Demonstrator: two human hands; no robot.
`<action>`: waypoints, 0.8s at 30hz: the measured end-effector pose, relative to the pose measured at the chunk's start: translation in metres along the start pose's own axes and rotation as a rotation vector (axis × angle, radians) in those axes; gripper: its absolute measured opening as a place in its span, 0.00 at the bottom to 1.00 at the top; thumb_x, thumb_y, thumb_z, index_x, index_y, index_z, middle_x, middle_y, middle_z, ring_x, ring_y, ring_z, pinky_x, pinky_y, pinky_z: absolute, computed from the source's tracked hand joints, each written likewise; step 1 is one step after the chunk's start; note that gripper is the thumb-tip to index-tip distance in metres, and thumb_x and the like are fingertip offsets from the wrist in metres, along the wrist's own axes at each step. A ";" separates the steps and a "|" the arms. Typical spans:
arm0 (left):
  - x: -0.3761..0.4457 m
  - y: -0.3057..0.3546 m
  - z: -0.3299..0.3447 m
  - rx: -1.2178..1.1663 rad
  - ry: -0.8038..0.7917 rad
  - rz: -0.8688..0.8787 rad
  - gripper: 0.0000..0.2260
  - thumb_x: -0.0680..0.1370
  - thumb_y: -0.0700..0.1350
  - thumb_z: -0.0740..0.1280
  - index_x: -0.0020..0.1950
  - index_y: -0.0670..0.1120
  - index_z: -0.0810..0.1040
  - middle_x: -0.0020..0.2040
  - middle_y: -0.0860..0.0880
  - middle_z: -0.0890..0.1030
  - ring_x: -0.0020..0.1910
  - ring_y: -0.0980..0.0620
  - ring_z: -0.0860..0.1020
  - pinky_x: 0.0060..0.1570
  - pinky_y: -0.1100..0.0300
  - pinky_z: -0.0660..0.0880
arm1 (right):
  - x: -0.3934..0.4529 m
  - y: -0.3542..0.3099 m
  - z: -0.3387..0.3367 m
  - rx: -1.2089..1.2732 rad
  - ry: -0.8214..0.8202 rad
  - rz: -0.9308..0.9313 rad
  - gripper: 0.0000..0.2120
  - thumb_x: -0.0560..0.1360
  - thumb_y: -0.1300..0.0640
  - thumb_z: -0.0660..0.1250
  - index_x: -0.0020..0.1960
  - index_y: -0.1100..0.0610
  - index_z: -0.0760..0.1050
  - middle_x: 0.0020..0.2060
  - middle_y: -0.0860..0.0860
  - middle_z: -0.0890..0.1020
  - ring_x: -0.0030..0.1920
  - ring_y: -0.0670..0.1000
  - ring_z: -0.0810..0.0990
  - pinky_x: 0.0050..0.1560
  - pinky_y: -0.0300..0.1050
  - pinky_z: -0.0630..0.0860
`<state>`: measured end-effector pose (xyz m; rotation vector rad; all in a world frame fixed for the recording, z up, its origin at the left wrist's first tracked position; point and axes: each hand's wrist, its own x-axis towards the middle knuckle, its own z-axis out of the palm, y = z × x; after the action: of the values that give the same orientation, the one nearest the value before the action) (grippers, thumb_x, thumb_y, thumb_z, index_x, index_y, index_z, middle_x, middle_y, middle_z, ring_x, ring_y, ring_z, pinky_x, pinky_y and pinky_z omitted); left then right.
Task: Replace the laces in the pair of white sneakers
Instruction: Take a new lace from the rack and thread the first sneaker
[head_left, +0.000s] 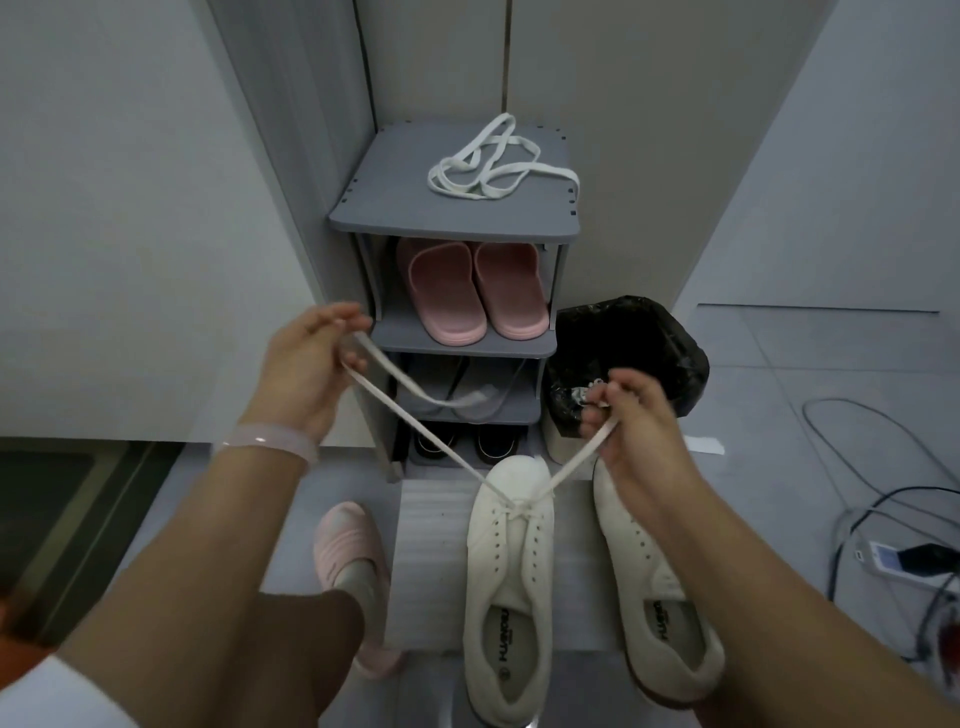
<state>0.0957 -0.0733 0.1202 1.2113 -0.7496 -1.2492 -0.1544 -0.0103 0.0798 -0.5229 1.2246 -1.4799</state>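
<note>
Our left hand (306, 358) at ten o'clock and right hand (631, 415) at two each pinch an end of the lace (441, 441), threaded through the near sneaker (506, 582) at six o'clock on the floor.

White sneakers (511, 582), pink slippers (475, 291), grey rack (395, 208).

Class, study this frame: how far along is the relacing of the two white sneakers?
Done: a loose lace lies on the shoe rack. In hand: left hand and right hand hold a lace through the left sneaker's front eyelets. Left: its upper eyelets, and the laceless right sneaker.
</note>
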 end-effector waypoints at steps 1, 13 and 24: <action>0.004 0.009 -0.008 -0.009 0.042 0.030 0.14 0.79 0.32 0.55 0.42 0.45 0.76 0.39 0.47 0.78 0.21 0.60 0.69 0.26 0.67 0.72 | 0.004 -0.013 0.003 -0.081 -0.013 -0.058 0.09 0.80 0.63 0.55 0.49 0.51 0.71 0.33 0.48 0.79 0.27 0.43 0.75 0.29 0.36 0.74; -0.050 -0.063 0.038 0.432 -0.439 -0.626 0.18 0.81 0.50 0.56 0.43 0.41 0.79 0.34 0.46 0.82 0.29 0.53 0.78 0.33 0.62 0.77 | -0.025 0.022 0.011 -0.872 -0.530 -0.164 0.14 0.80 0.65 0.53 0.42 0.51 0.67 0.30 0.48 0.77 0.29 0.41 0.74 0.34 0.32 0.69; -0.046 -0.089 0.053 0.222 -0.412 -0.490 0.10 0.79 0.38 0.61 0.41 0.40 0.79 0.31 0.48 0.73 0.23 0.58 0.69 0.23 0.68 0.66 | -0.036 0.042 -0.002 -0.675 -0.331 0.177 0.11 0.78 0.64 0.57 0.42 0.54 0.74 0.44 0.53 0.81 0.43 0.48 0.79 0.46 0.43 0.78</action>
<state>0.0101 -0.0333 0.0575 1.3857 -0.9400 -1.8977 -0.1261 0.0280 0.0522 -1.0315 1.4432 -0.7643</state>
